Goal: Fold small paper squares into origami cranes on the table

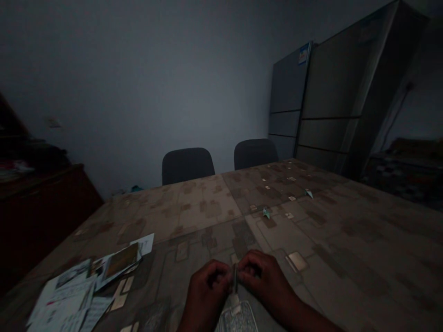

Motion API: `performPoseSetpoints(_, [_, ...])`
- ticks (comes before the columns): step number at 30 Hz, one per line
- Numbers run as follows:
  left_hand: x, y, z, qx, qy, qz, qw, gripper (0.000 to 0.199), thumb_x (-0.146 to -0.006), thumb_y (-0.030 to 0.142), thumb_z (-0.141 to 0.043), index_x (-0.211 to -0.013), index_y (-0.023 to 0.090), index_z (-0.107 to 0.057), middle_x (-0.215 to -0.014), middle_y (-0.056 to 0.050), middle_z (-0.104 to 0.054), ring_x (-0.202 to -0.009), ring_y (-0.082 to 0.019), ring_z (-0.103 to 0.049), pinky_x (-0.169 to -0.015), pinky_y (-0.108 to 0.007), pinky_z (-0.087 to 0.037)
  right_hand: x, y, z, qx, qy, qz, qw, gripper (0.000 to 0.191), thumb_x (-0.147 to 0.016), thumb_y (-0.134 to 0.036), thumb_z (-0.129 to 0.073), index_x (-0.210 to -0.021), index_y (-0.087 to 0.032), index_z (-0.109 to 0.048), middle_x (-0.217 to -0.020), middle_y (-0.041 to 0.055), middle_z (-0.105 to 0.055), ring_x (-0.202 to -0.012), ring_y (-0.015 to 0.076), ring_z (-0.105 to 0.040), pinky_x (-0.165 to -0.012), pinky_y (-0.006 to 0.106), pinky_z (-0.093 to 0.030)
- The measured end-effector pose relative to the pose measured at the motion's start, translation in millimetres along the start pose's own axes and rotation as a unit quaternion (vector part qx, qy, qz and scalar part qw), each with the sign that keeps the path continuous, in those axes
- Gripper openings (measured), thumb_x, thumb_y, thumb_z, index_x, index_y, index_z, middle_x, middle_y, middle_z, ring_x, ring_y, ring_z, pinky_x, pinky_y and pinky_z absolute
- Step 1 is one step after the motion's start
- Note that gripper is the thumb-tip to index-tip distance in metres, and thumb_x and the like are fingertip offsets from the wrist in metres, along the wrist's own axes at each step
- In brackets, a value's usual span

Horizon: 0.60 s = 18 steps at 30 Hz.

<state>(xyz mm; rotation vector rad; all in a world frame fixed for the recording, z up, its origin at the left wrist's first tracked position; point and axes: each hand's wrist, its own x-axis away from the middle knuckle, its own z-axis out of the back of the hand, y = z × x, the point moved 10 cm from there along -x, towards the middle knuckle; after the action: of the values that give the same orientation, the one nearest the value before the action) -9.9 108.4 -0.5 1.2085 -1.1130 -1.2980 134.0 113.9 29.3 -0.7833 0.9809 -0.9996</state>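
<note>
The left hand (206,290) and right hand (265,281) curl in close together, their fingers nearly shut and pinching an upright folded paper strip (235,279) between them. A clear plastic tray (237,318) sits just below the strip, and the table (321,258) stretches out beyond it. Two small paper folds (266,212) lie well ahead of the strip, with loose papers (76,295) to its left.

My table cover (346,244) is matt and smooth, the strip (235,278) I'm pinching looks like thin paper, the tray (237,319) is clear ridged plastic, the flyers (65,299) look a bit glossy, and the fridge (332,83) is smooth metal.
</note>
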Motion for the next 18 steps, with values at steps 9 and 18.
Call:
performPoseSetpoints(9, [-0.8,-10.1,4.4,0.035,0.009,0.021,0.999,0.013,-0.073,0.029,-0.067,-0.071,0.017,-0.064,-0.056,0.001,-0.061,-0.054,-0.014,-0.055,-0.053,-0.022,-0.040,-1.4,1.4,7.0,0.020,0.007,-0.025,0.999,0.016,-0.066,-0.002,-0.059,-0.064,-0.017,-0.063,-0.062,-0.0036,-0.056,-0.060,0.0131,-0.053,-0.058,0.022,-0.039])
performPoseSetpoints(18, [4.0,15.5,-3.4,-0.058,-0.016,-0.065,0.996,0.009,-0.071,0.023,-0.069,-0.063,0.017,-0.068,-0.062,-0.001,-0.060,-0.059,-0.016,-0.053,-0.055,-0.023,-0.039,0.8,-8.5,0.0,0.023,-0.006,0.024,0.999,0.013,-0.070,-0.004,-0.065,-0.068,-0.017,-0.066,-0.066,-0.0019,-0.059,-0.065,0.0143,-0.057,-0.061,0.023,-0.041])
